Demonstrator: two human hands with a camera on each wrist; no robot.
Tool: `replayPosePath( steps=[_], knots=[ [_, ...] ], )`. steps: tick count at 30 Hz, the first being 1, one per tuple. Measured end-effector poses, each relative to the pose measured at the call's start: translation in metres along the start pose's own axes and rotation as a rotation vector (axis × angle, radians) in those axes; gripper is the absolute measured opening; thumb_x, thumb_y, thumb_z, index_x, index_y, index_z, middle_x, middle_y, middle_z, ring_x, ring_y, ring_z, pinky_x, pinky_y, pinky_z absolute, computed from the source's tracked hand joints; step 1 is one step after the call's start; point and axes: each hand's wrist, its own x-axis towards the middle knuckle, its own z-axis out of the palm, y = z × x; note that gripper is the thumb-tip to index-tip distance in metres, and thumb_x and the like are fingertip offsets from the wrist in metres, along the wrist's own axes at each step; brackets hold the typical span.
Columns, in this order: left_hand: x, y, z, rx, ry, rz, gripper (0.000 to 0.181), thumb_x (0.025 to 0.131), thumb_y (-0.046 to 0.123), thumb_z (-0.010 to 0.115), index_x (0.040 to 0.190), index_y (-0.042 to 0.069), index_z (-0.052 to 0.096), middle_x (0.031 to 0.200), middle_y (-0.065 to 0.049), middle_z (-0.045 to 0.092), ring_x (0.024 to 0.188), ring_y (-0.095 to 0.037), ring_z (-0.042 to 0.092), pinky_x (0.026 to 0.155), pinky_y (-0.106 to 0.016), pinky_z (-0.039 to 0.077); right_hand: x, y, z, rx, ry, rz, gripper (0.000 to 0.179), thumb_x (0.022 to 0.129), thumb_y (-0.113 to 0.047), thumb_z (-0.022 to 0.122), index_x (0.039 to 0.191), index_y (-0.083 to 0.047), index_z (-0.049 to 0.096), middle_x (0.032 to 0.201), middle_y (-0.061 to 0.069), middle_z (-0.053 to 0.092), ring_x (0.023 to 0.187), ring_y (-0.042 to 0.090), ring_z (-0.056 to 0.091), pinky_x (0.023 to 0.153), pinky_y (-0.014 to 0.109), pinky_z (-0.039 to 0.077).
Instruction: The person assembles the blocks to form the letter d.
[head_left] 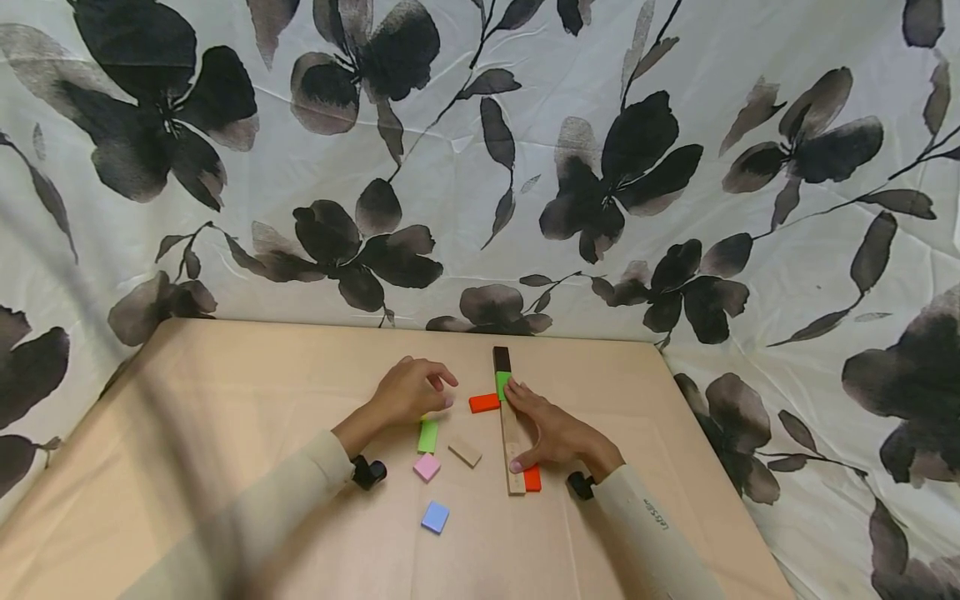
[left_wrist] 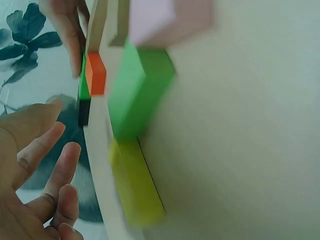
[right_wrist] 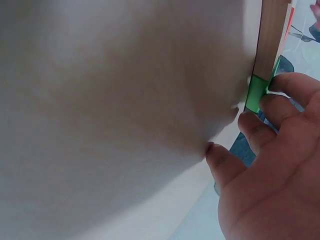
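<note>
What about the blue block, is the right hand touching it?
No, the right hand is at the long wooden block, while the blue block lies apart on the table.

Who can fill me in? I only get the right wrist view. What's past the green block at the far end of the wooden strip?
Observer: A black block, seen in the head view, lies just beyond the green block.
Operator: Left hand holding anything?
Observer: No, the left hand holds nothing that the other two views show.
Operator: Anything at the strip's near end?
Observer: Yes, a red block lies beside the wooden strip there, on the person's right.
</note>
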Motion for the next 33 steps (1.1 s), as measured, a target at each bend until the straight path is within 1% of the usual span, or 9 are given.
replayPosePath(
  steps=[5, 9, 14, 17, 19, 23, 27, 29, 33],
  knots=[
    [-0.016, -0.020, -0.014, 0.030, -0.011, 0.007, 0.023, 0.088, 0.020, 0.087, 0.110, 0.020, 0.082, 0.093, 0.002, 0.073, 0.096, -0.020, 0.056, 0.081, -0.035, 0.044, -0.002, 0.001, 0.001, 0.014, 0.003, -0.008, 0.128, 0.074, -0.036, 0.097, 0.171, -0.012, 0.016, 0.181, 0.007, 0.003, 0.168, 0.036, 0.000, 0.131, 0.063, 0.011],
    [-0.028, -0.033, -0.021, 0.061, -0.023, 0.028, 0.023, 0.086, 0.018, 0.089, 0.107, 0.018, 0.081, 0.092, 0.002, 0.074, 0.097, -0.020, 0.059, 0.087, -0.038, 0.045, -0.004, 0.002, 0.001, 0.017, 0.007, -0.005, 0.128, 0.074, -0.036, 0.097, 0.171, -0.011, 0.017, 0.181, 0.008, 0.003, 0.168, 0.036, 0.001, 0.131, 0.063, 0.012],
    [-0.032, -0.042, -0.020, 0.068, -0.037, 0.029, 0.021, 0.085, 0.017, 0.089, 0.104, 0.019, 0.081, 0.094, 0.004, 0.075, 0.098, -0.020, 0.064, 0.092, -0.042, 0.048, -0.003, 0.002, 0.000, 0.010, 0.003, -0.006, 0.128, 0.074, -0.037, 0.097, 0.171, -0.012, 0.017, 0.181, 0.007, 0.003, 0.168, 0.036, 0.001, 0.131, 0.063, 0.013],
    [-0.030, -0.045, -0.018, 0.066, -0.040, 0.039, 0.019, 0.085, 0.017, 0.089, 0.102, 0.020, 0.081, 0.094, 0.005, 0.074, 0.095, -0.018, 0.064, 0.089, -0.040, 0.048, -0.003, 0.002, 0.001, 0.000, 0.003, -0.009, 0.128, 0.074, -0.038, 0.096, 0.171, -0.012, 0.017, 0.181, 0.006, 0.003, 0.168, 0.035, 0.001, 0.131, 0.062, 0.013],
    [-0.027, -0.045, -0.016, 0.062, -0.037, 0.040, 0.018, 0.086, 0.017, 0.088, 0.102, 0.020, 0.081, 0.092, 0.005, 0.073, 0.092, -0.017, 0.062, 0.087, -0.038, 0.046, -0.002, 0.003, 0.001, -0.010, 0.000, -0.004, 0.128, 0.074, -0.039, 0.096, 0.171, -0.014, 0.016, 0.181, 0.004, 0.002, 0.168, 0.033, 0.000, 0.131, 0.061, 0.013],
    [-0.020, -0.041, -0.012, 0.044, -0.032, 0.039, 0.017, 0.086, 0.017, 0.088, 0.102, 0.019, 0.081, 0.089, 0.003, 0.070, 0.088, -0.015, 0.058, 0.083, -0.036, 0.044, -0.002, 0.002, 0.001, -0.009, 0.001, 0.000, 0.128, 0.074, -0.038, 0.096, 0.171, -0.014, 0.016, 0.181, 0.004, 0.003, 0.168, 0.034, 0.001, 0.131, 0.062, 0.014],
    [-0.013, -0.033, -0.006, 0.016, -0.041, 0.022, 0.017, 0.087, 0.018, 0.087, 0.103, 0.018, 0.080, 0.086, 0.002, 0.068, 0.085, -0.015, 0.057, 0.081, -0.034, 0.043, -0.002, 0.002, 0.001, -0.011, 0.000, 0.005, 0.128, 0.074, -0.038, 0.097, 0.171, -0.014, 0.016, 0.181, 0.004, 0.002, 0.168, 0.034, 0.001, 0.131, 0.062, 0.014],
    [-0.009, -0.028, -0.003, 0.003, -0.048, 0.011, 0.017, 0.088, 0.019, 0.087, 0.103, 0.018, 0.080, 0.086, 0.002, 0.066, 0.085, -0.015, 0.057, 0.080, -0.033, 0.042, -0.001, 0.001, 0.001, -0.020, -0.003, 0.013, 0.128, 0.074, -0.038, 0.096, 0.171, -0.016, 0.016, 0.181, 0.003, 0.002, 0.168, 0.032, 0.000, 0.131, 0.061, 0.014],
    [-0.005, -0.020, 0.005, -0.019, -0.054, 0.004, 0.017, 0.087, 0.019, 0.088, 0.102, 0.018, 0.080, 0.084, 0.002, 0.065, 0.083, -0.015, 0.056, 0.077, -0.031, 0.041, 0.000, 0.000, 0.001, -0.020, 0.001, 0.014, 0.128, 0.074, -0.038, 0.096, 0.171, -0.015, 0.016, 0.181, 0.003, 0.002, 0.168, 0.033, 0.001, 0.131, 0.061, 0.014]
  ],
)
